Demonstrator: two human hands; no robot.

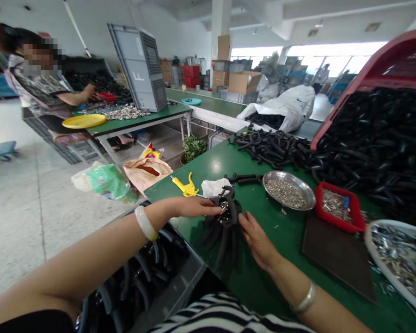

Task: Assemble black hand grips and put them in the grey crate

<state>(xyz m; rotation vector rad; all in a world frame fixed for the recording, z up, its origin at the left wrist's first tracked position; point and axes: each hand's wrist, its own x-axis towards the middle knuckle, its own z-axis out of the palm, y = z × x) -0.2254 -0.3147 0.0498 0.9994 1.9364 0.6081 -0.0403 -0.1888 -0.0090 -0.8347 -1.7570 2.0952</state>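
A bunch of curved black handles (228, 231) with shiny metal fittings at the top is on the green table (208, 173) in front of me. My left hand (192, 206) reaches in from the left, fingers stretched out straight, their tips at the metal fittings. On the other side, my right hand (258, 238) lies along the bunch with its fingers extended, the tips touching or nearly touching the black handles. Neither hand is wrapped round a part. Just behind the bunch are a crumpled white piece (215, 187) and a yellow air blow gun (186, 186).
A metal bowl (310, 199), a red tray (360, 224) and a white basin (370, 231) hold small metal parts to the right, around a dark flat plate (338, 259). Black handles (384, 143) pile up behind. A crate (190, 273) of handles stands below left. A co-worker (38, 88) sits far left.
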